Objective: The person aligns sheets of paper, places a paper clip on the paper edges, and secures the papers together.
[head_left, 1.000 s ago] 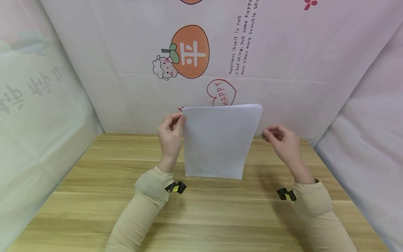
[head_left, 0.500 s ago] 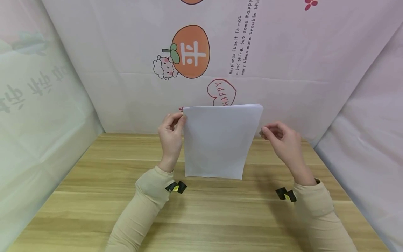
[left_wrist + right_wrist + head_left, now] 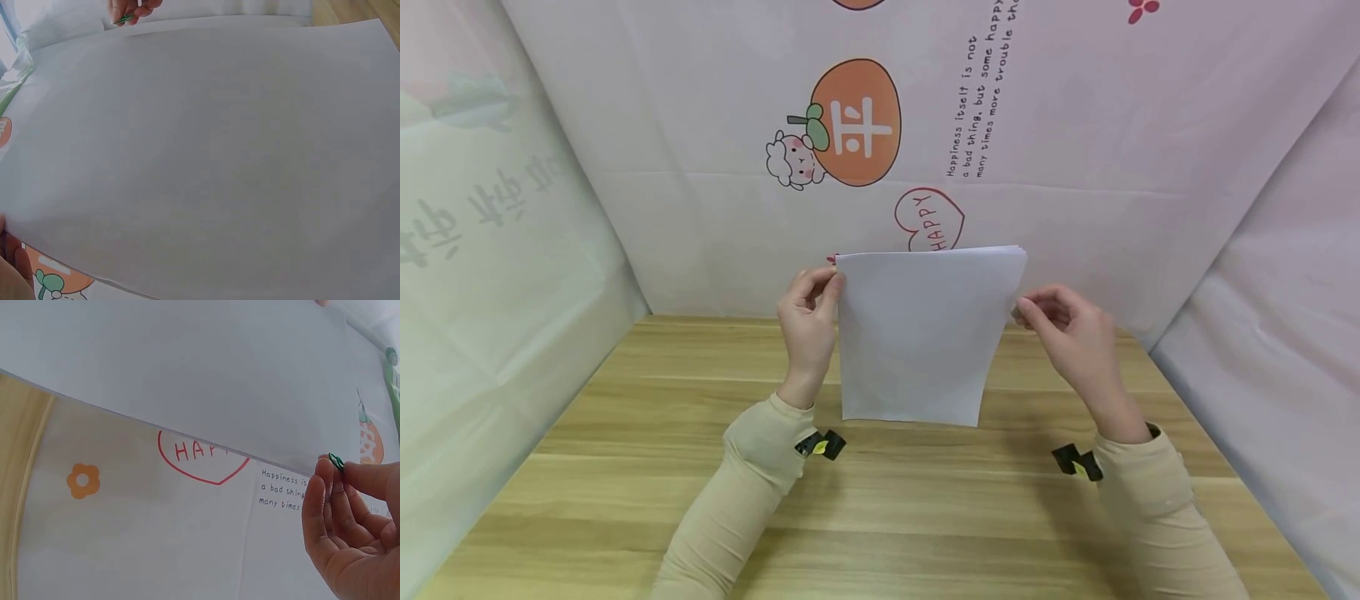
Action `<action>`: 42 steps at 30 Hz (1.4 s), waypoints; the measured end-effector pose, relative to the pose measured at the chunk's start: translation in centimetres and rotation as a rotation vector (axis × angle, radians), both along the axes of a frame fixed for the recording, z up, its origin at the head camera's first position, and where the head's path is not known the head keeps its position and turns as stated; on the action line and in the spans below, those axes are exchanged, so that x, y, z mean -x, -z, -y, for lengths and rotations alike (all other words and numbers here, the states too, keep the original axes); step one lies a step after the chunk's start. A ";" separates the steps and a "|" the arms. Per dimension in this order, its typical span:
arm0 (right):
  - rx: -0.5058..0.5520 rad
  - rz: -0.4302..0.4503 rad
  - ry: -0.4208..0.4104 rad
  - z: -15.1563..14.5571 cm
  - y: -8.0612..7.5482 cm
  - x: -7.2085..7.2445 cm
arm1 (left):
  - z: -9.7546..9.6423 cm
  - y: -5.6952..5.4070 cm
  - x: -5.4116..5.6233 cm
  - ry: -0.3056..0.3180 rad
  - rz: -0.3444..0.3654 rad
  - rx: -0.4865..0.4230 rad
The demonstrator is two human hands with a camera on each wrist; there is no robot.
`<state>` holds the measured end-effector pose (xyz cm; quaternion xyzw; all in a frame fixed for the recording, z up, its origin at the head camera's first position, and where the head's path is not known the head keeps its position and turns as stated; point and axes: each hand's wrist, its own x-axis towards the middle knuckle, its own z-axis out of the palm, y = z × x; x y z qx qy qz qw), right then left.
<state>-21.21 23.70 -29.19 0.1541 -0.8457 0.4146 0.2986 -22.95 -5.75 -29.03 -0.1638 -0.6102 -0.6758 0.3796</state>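
A thin stack of white paper (image 3: pixel 925 337) is held upright over the table, its top right corner slightly fanned. My left hand (image 3: pixel 808 325) pinches its upper left edge between thumb and fingers. My right hand (image 3: pixel 1078 337) is just off the paper's right edge. Between the thumb and index finger of that hand I see a small green paper clip (image 3: pixel 336 462), close to the sheets' edge in the right wrist view. The left wrist view is mostly filled by paper, with the clip (image 3: pixel 124 19) small beyond its far edge.
A wood-grain table (image 3: pixel 910 517) lies under both hands. Behind it hangs a white cloth (image 3: pixel 700 125) printed with an orange, a heart and lettering. Another pale cloth (image 3: pixel 497 275) hangs at the left side, and one (image 3: pixel 1277 333) at the right.
My right hand has moved slightly up and left, bringing the paper clip nearer to the paper's right edge. The left hand and the paper have hardly moved.
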 end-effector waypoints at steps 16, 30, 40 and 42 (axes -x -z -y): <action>0.007 0.009 -0.071 1.6 -0.7 0.4 | 0.4 2.0 2.1 -0.016 -0.016 0.009; -0.013 0.006 -0.099 3.4 -1.9 0.6 | 0.2 1.4 1.6 -0.021 0.010 -0.012; -0.036 -0.021 -0.109 4.2 -2.4 1.1 | -0.2 0.2 0.1 -0.016 0.008 0.000; -0.036 -0.024 -0.115 4.4 -2.4 1.2 | -0.1 0.6 0.6 -0.015 0.007 -0.002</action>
